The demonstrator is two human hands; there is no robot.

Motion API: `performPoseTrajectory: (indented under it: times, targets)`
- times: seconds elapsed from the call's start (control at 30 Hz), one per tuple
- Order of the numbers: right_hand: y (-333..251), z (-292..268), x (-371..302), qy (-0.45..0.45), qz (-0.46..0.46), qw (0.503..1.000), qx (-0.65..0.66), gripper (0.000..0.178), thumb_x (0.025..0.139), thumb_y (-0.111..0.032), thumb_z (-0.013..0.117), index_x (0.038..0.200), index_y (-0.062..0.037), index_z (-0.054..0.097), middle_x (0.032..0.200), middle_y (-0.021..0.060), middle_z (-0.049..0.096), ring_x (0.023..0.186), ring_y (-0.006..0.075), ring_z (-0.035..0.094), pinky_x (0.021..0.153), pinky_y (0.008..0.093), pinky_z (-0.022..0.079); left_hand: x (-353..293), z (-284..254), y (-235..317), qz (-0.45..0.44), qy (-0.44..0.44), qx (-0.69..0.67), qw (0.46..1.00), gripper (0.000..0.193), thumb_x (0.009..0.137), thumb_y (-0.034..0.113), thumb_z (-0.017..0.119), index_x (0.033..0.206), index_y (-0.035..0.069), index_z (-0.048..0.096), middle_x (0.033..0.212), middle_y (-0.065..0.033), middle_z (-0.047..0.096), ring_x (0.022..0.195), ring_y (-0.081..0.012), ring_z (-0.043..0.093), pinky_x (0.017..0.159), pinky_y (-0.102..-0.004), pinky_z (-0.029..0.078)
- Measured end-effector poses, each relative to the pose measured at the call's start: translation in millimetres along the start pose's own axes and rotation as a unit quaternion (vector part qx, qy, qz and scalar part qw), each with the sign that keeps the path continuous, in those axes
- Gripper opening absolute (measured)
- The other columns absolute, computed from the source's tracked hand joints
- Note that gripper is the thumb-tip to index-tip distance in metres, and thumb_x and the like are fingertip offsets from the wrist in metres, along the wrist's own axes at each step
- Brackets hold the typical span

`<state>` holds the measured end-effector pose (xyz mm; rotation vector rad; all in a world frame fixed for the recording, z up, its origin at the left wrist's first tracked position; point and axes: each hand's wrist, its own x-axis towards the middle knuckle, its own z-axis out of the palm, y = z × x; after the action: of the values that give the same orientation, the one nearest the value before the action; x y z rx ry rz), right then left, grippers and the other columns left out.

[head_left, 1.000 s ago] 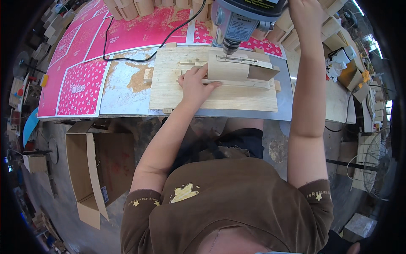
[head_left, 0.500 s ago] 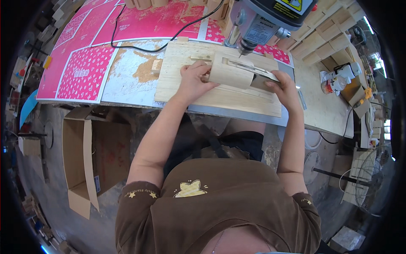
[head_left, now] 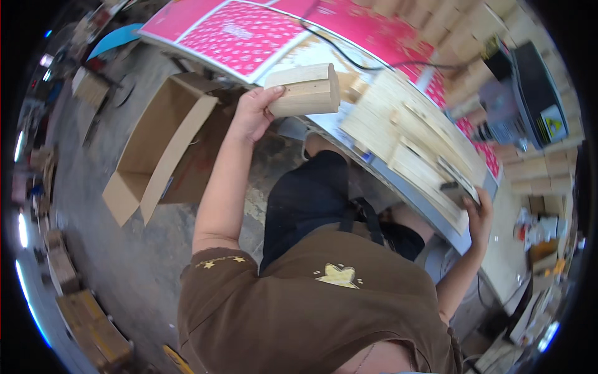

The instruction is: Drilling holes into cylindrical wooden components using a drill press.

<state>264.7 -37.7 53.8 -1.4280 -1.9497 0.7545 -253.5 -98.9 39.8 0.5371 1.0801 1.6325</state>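
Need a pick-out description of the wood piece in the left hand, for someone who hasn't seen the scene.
Start at the workbench with the pink patterned sheets on top; near its front edge, above the open cardboard box on the floor, the left hand holds up a wooden block. Unlike the flat plywood board on the bench, it is thick, with one rounded end and small holes.

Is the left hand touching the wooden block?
Touching. The head view shows the left hand gripping the wooden block at its end, fingers wrapped on it.
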Motion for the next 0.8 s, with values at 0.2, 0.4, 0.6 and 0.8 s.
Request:
performPoseTrajectory:
  times: [0.2, 0.4, 0.6, 0.8]
  targets:
    - [8.9, -5.3, 1.7, -0.014, -0.018, 0.998, -0.052, 0.030, 0.079, -0.001, 0.063, 0.108, 0.0026, 0.056, 0.103, 0.0099, 0.058, 0.096, 0.0194, 0.054, 0.087, 0.0296, 0.041, -14.6, -113.7, 3.7, 0.014, 0.185, -0.187, 0.965, 0.028, 0.080, 0.028, 0.065, 0.101, 0.010, 0.058, 0.081, -0.0022, 0.063, 0.064, -0.0112, 0.057, 0.051, -0.0235, 0.041]
    - [4.4, -0.2, -1.4, 0.009, 0.009, 1.000, -0.029, 0.030, 0.078, -0.001, 0.064, 0.106, 0.0022, 0.056, 0.100, 0.0087, 0.059, 0.095, 0.0195, 0.054, 0.086, 0.0298, 0.042, 10.4, -263.2, 22.2, 0.163, 0.535, -0.086, 0.825, 0.039, 0.077, 0.025, 0.069, 0.107, 0.005, 0.055, 0.092, -0.0074, 0.061, 0.077, -0.0156, 0.060, 0.057, -0.0301, 0.048]
    - [-21.4, 7.9, -7.0, 0.061, -0.013, 0.995, -0.083, 0.028, 0.068, 0.000, 0.068, 0.095, -0.0005, 0.060, 0.091, 0.0120, 0.060, 0.089, 0.0275, 0.055, 0.080, 0.0341, 0.043, 11.2, -403.2, 18.9, 0.018, 0.597, 0.141, 0.789, 0.065, 0.075, 0.046, 0.067, 0.114, -0.004, 0.054, 0.109, -0.0176, 0.057, 0.099, -0.0317, 0.056, 0.085, -0.0426, 0.047]
    - [-45.1, 8.7, -8.0, 0.080, -0.006, 0.990, -0.113, 0.028, 0.064, 0.000, 0.070, 0.090, -0.0031, 0.060, 0.083, 0.0099, 0.058, 0.083, 0.0288, 0.052, 0.074, 0.0356, 0.042, 57.6, -423.3, 15.7, 0.034, 0.598, 0.065, 0.798, 0.049, 0.082, 0.037, 0.059, 0.101, -0.009, 0.062, 0.097, -0.0175, 0.063, 0.089, -0.0299, 0.060, 0.080, -0.0415, 0.048]
